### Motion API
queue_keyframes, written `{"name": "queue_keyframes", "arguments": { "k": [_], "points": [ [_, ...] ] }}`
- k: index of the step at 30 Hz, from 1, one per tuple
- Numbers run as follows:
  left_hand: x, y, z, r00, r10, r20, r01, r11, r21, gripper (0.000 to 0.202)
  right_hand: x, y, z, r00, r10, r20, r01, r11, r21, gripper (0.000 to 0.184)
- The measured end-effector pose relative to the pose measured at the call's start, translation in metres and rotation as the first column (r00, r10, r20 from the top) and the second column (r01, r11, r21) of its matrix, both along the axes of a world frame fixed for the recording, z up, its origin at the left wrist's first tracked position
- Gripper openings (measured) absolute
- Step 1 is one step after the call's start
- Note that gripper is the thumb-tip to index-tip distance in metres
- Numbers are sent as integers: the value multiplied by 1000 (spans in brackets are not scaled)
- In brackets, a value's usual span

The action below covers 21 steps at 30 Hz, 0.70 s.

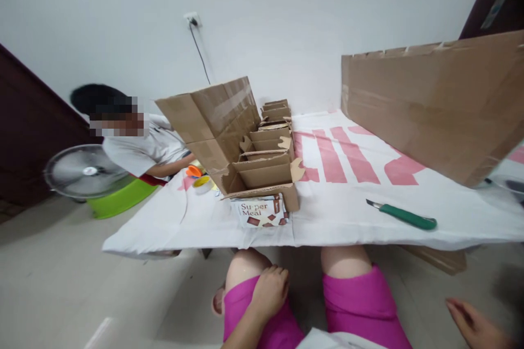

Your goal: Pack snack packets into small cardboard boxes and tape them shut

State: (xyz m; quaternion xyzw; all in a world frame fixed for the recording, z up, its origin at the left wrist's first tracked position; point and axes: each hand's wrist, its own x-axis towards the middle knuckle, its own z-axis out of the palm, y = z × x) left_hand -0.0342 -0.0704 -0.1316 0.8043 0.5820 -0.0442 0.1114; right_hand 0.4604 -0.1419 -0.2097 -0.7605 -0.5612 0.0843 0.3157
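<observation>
The left hand (272,287) lies slack on the pink shorts (237,305); the right hand (475,323) hangs free, short of the table (335,218), neither grip grasping anything visible. On the table, the green knife (401,215) is best taken by its handle (415,220) (the blade (372,204) looks bare). Leftward, a pale, brown-printed packet (262,212) stands before open tan cartons (266,173).

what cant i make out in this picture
All in the head view:
Right hand: partly cut off by the bottom edge.
Left hand: palm hidden by its own back.
Near box: floor hidden by its front wall.
Packet: brown label's lettering too small.
Clear item: cut off by right edge.
</observation>
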Motion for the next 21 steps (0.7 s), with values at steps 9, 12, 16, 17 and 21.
{"name": "queue_keyframes", "arguments": {
  "k": [9, 12, 16, 17, 21],
  "points": [
    [1, 1, -6, 1000, 11, 18, -11, 1000, 24, 16, -149, 127, 146, 856, 498, -141, -454, 853, 255, 35],
    [-1, -1, -5, 999, 24, 36, -25, 999, 27, 16, -184, 153, 144, 850, 496, -177, -475, 867, 148, 36],
    [-5, -7, 2, 985, 67, 160, -77, 995, 60, 18, -197, 160, 130, 870, 474, -139, -460, 880, 118, 30],
    [-7, -10, 4, 971, 73, 229, -94, 992, 82, 21, -196, 159, 129, 865, 483, -135, -469, 875, 122, 29],
    [-15, -18, 9, 888, 15, 460, -131, 966, 222, 32, -191, 154, 129, 847, 515, -135, -502, 857, 116, 32]
  ]
}}
